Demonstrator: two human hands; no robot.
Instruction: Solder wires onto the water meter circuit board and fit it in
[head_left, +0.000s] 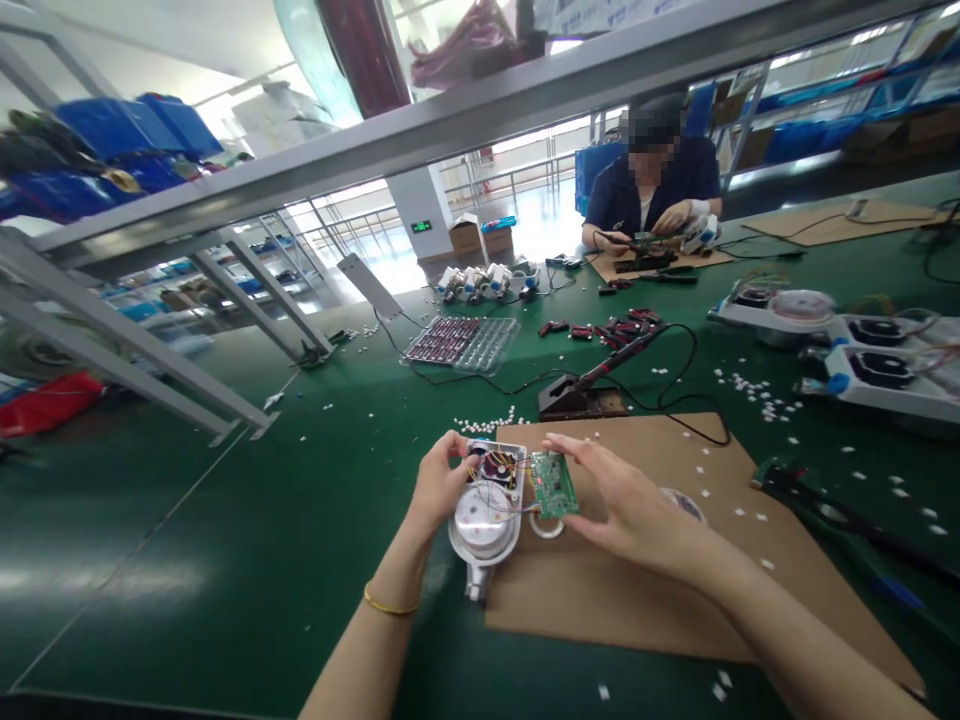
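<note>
A white plastic device housing point(484, 522) stands open-backed at the left edge of a cardboard sheet point(600, 600), with a round white drum and a small black fan inside. My left hand point(436, 488) grips its upper left corner, thumb over the rim near the wires. Just right of the housing, a green circuit board point(553, 486) is held by its edges between the thumb and fingers of my right hand point(626, 500). Thin coloured wires join board and housing. Partly under the board lies a pale ring point(547, 528).
A soldering iron point(622, 352) rests in its stand point(559, 396) behind the cardboard, its cord looping right. Beyond are a clear tray of parts point(461, 343) and small white pieces point(484, 425). More housings point(877, 365) sit right. Across the table, a person point(652, 190) works.
</note>
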